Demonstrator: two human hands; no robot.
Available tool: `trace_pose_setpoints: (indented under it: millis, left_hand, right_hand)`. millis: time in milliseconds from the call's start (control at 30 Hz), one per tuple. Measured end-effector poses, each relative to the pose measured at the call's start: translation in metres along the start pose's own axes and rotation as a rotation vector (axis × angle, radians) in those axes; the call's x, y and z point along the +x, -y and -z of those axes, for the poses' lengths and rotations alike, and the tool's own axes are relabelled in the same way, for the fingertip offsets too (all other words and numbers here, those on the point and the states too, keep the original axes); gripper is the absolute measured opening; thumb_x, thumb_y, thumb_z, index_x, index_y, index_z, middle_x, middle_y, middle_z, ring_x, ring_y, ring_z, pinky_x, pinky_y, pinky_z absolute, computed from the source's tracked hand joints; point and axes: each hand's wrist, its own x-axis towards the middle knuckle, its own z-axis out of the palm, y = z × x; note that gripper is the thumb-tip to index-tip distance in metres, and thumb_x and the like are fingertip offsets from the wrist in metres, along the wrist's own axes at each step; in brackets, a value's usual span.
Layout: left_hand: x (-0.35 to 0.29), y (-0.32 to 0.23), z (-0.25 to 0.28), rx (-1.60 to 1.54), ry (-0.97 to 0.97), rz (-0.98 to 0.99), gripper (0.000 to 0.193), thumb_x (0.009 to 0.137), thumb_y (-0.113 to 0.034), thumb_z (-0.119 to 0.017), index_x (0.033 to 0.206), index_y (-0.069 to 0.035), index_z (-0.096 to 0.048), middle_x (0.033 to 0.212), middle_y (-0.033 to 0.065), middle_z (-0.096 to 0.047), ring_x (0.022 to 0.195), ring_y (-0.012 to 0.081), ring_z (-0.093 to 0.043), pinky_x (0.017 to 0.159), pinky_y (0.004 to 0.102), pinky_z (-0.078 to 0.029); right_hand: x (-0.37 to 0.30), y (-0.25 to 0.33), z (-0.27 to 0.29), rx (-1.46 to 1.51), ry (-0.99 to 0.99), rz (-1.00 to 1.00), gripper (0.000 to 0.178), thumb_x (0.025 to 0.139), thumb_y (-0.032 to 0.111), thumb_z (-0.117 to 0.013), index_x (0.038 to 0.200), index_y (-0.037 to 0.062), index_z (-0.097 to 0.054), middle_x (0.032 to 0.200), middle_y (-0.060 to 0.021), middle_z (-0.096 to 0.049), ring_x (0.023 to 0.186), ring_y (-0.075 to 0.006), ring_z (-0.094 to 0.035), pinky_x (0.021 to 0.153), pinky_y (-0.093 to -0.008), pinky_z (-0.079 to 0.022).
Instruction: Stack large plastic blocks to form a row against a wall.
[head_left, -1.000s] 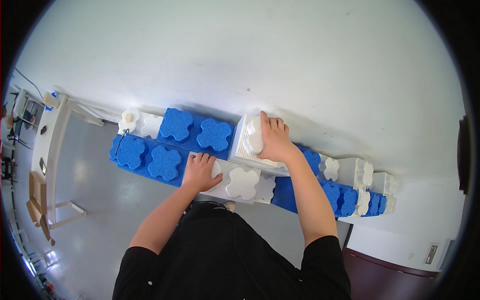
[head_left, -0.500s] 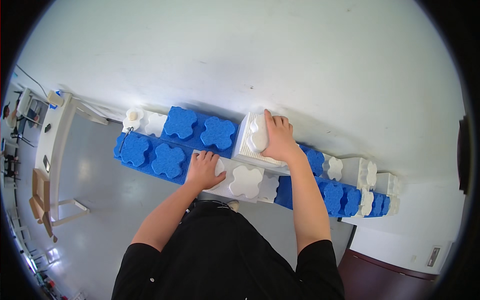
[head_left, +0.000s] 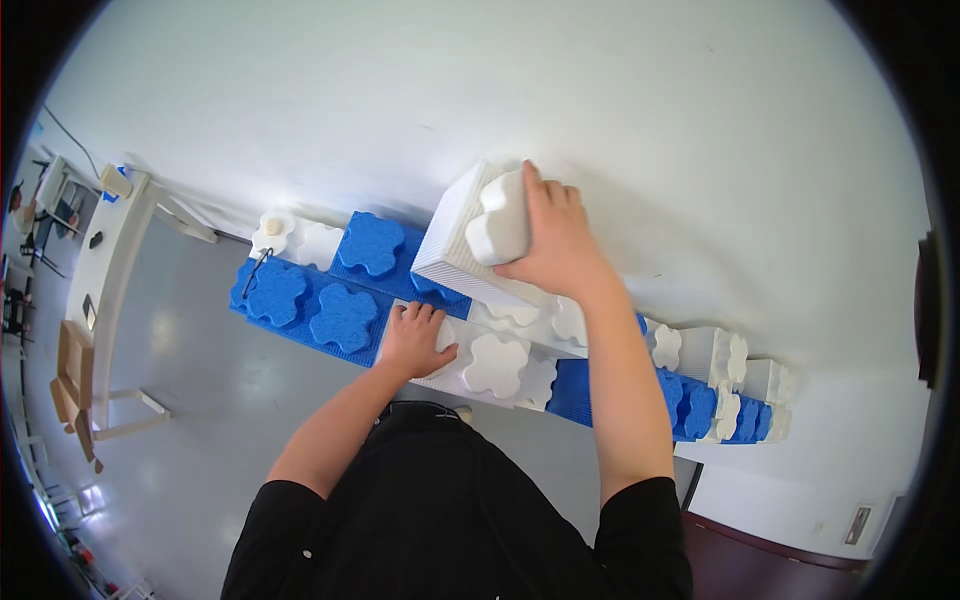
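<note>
My right hand grips a large white foam building block with ribbed sides by its rounded top stud. The block is raised and tilted above the row of blocks. Lower, my left hand curls over a stud of a white block in the near row, its thumb toward the neighbouring stud. White studs show just beneath the raised block. To the left are blue blocks with clover-shaped studs; the raised block partly covers a blue stud at the back.
The stacked block wall stands along a pale wall and continues right with blue and white blocks. On its left end lie a small round beige object and a thin dark hooked piece. Farther left are a white table and an open cardboard box.
My right hand has lifted the white block up and to the left, uncovering white studs below and covering part of a blue one. My left hand keeps its place.
</note>
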Motion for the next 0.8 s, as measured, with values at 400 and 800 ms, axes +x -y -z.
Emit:
trace_pose_setpoints:
  millis: [400,800]
  left_hand:
    - [-0.011,0.011,-0.015,-0.215,-0.441,-0.243,0.030,0.082,-0.024,-0.075,0.109,-0.010,-0.072,0.107,0.0090,-0.067,0.111,0.0292,-0.062,0.097,0.0477,-0.047]
    - [-0.008,0.013,-0.019,-0.281,-0.422,-0.285,0.022,0.079,-0.018,-0.074,0.098,-0.011,-0.069,0.093,0.0074,-0.061,0.092,0.0296,-0.062,0.082,0.0460,-0.049]
  right_hand:
    - [0.031,0.032,-0.059,-0.119,0.226,-0.046,0.136,0.058,0.032,-0.099,0.165,-0.0006,-0.021,0.150,-0.0271,-0.047,0.142,-0.0468,-0.040,0.118,-0.0567,-0.036]
    - [0.037,0.040,-0.083,-0.172,0.194,0.001,0.136,0.059,0.035,-0.097,0.165,-0.0015,-0.019,0.146,-0.0266,-0.048,0.138,-0.0442,-0.043,0.115,-0.0572,-0.036]
